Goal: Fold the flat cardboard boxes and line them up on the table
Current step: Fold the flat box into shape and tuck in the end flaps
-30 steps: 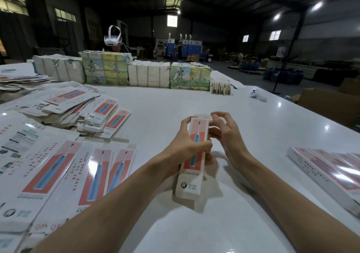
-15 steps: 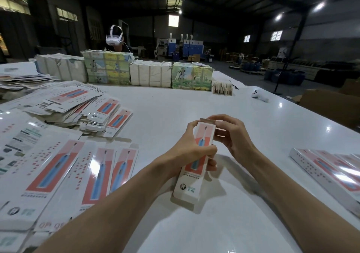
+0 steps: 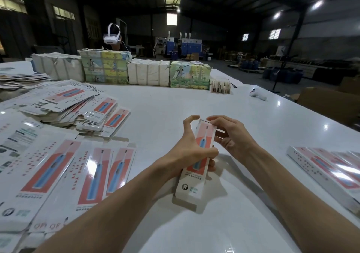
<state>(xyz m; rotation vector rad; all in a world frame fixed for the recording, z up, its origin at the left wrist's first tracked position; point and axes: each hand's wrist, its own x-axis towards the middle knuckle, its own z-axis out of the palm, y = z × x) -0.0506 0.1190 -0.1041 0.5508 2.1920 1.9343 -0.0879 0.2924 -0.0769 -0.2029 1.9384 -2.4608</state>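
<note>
Box (image 3: pixel 195 167) of printed cardboard, long and narrow, held above the white worktop (image 3: pixel 175 100) near its front centre. The box is tilted, with its far end raised and its near end low, just over the surface. Its upper face carries a blue toothbrush on a red panel. A flap projects from the near end; the interior is not visible, so any contents cannot be told.

Left hand (image 3: pixel 187 151): grips the box at mid-length, thumb across the printed face and fingers wrapped beneath; the index finger is lifted and arched over the far end without touching it.

Right hand (image 3: pixel 231 134): fingers curled against the far end of the box, the index fingertip on its top edge, the thumb tucked at its right side.

Flat boxes (image 3: pixel 93 171) of the same print lie unfolded and overlapping at the left front of the worktop. Behind them is a loose heap (image 3: pixel 78 104) of further flat blanks.

Folded boxes (image 3: pixel 331 171) lie side by side in a row at the right edge, long sides touching and printed faces up.

Wrapped bundles (image 3: pixel 148 71), some white and some with coloured pictures, stand touching in a line along the far side of the worktop. A small stack of cards (image 3: pixel 220 86) stands just beside the right end of that line. A white controller (image 3: pixel 258 95) lies apart on the far right.

A person wearing a white headset (image 3: pixel 112 35) is behind the bundles. A brown carton (image 3: pixel 327 104) sits beyond the right edge of the worktop.
</note>
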